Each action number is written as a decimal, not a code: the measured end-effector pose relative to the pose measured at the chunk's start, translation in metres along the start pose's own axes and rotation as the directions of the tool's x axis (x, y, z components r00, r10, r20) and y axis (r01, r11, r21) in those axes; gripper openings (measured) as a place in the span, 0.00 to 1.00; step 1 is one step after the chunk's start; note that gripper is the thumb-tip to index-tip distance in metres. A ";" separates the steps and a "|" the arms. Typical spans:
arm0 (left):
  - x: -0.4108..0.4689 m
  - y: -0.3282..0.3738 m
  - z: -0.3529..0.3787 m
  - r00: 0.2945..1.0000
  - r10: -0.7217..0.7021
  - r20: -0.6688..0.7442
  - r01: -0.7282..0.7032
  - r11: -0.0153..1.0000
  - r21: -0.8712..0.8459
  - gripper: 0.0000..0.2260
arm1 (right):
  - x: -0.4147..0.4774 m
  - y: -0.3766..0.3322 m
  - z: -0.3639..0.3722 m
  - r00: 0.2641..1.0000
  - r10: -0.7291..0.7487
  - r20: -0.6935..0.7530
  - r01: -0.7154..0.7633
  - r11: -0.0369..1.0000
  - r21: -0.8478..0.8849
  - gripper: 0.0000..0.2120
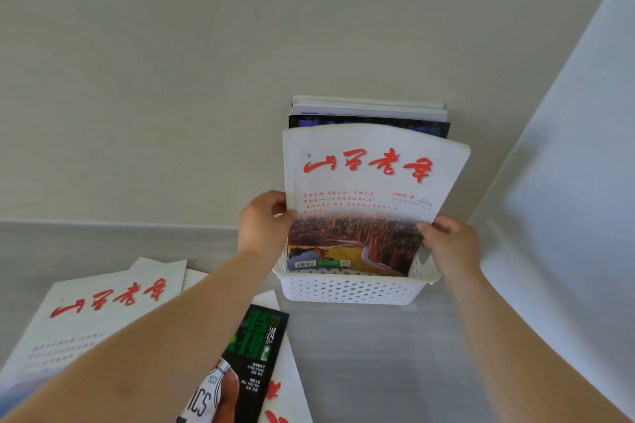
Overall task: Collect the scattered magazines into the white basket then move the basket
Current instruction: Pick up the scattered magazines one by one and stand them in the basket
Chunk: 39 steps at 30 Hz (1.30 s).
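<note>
Both hands, left hand (263, 221) and right hand (450, 240), fingers pinching the magazine (371, 182) edges, should slide it upright into the basket (347, 288), ahead of those already inside.

A plain beige wall (171, 62) is filling most of the view, soft daylight is falling evenly across it, a grey woodgrain tabletop (378, 354) is running along underneath, and a pale white panel (577, 148) is slanting in on the right side.
</note>
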<state>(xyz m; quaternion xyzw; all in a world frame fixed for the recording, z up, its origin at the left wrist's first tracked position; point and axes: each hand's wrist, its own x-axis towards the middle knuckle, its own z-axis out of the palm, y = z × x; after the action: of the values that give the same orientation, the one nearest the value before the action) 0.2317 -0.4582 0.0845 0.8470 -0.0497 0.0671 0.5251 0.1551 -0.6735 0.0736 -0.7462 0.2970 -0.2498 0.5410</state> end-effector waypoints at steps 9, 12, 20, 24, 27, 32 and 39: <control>0.014 0.001 0.015 0.999 -0.044 -0.009 0.044 0.997 -0.068 0.25 | 0.010 -0.003 0.013 0.999 -0.041 0.019 0.041 0.999 0.019 0.25; 0.018 0.001 0.020 1.000 -0.007 0.026 0.006 1.000 0.021 0.20 | 0.010 -0.003 0.022 0.988 -0.075 0.134 0.084 0.994 -0.068 0.25; 0.014 -0.006 0.007 0.995 -0.062 0.080 0.052 0.992 0.115 0.19 | 0.010 -0.009 0.021 0.983 -0.011 0.184 0.035 0.992 -0.125 0.27; -0.007 -0.016 -0.028 0.991 -0.074 0.114 0.066 0.995 0.075 0.19 | -0.014 -0.017 0.012 1.000 -0.020 0.013 0.022 0.984 -0.179 0.29; -0.037 -0.039 -0.080 0.991 -0.100 0.085 0.095 0.994 0.055 0.16 | -0.048 -0.025 0.012 0.989 -0.142 -0.046 0.123 0.952 -0.278 0.28; -0.101 -0.114 -0.182 0.951 -0.303 -0.066 0.309 0.939 0.150 0.14 | -0.140 -0.024 0.046 0.970 -0.214 0.112 0.236 0.941 -0.244 0.25; -0.150 -0.185 -0.263 0.828 -0.550 -0.104 0.558 0.797 0.231 0.19 | -0.295 0.017 0.145 0.820 -0.168 0.547 0.400 0.852 -0.338 0.17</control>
<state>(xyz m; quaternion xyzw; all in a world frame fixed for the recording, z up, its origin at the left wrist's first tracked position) 0.0960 -0.1384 0.0117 0.8827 0.2173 -0.0706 0.4106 0.0471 -0.3715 0.0004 -0.9233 0.0778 -0.0552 0.3720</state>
